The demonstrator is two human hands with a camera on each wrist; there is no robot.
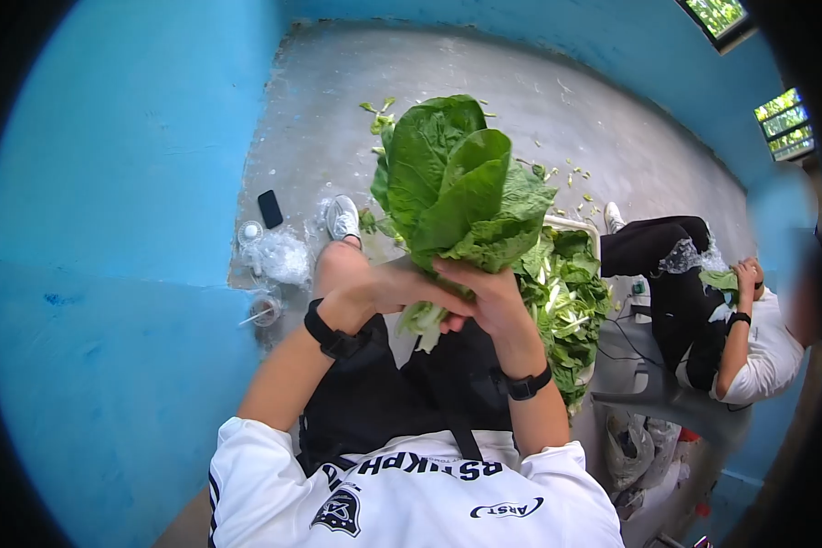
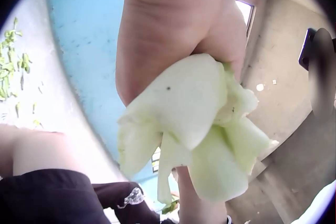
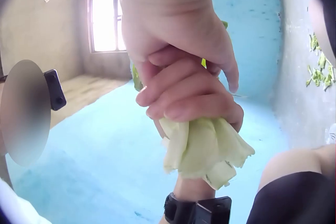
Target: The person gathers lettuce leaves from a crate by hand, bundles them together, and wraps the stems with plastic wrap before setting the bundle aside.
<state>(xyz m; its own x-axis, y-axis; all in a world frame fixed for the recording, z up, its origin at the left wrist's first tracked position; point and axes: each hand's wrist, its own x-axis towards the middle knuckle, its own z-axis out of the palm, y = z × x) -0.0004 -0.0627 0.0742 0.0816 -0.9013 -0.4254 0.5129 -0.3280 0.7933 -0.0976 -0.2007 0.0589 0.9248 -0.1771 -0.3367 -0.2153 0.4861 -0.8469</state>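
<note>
A bunch of broad-leaved greens (image 1: 457,192) stands upright in front of my body, leaves up and pale cut stems (image 2: 178,103) pointing down. My left hand (image 1: 402,285) grips the stems, its fingers wrapped round them in the right wrist view. From the other side my right hand (image 1: 489,292) holds the base of the bunch, its thumb at the foot of the leaves. The two hands overlap there, so part of the stems is hidden. In the right wrist view the pale stem ends (image 3: 205,150) stick out below the left fingers.
Beside my right leg a white-rimmed container (image 1: 580,222) holds a heap of greens (image 1: 566,301). A phone (image 1: 270,209), a clear plastic bag (image 1: 281,258) and a cup (image 1: 265,310) lie at left. Another person (image 1: 749,347) sits at right with a leaf. Leaf scraps litter the floor.
</note>
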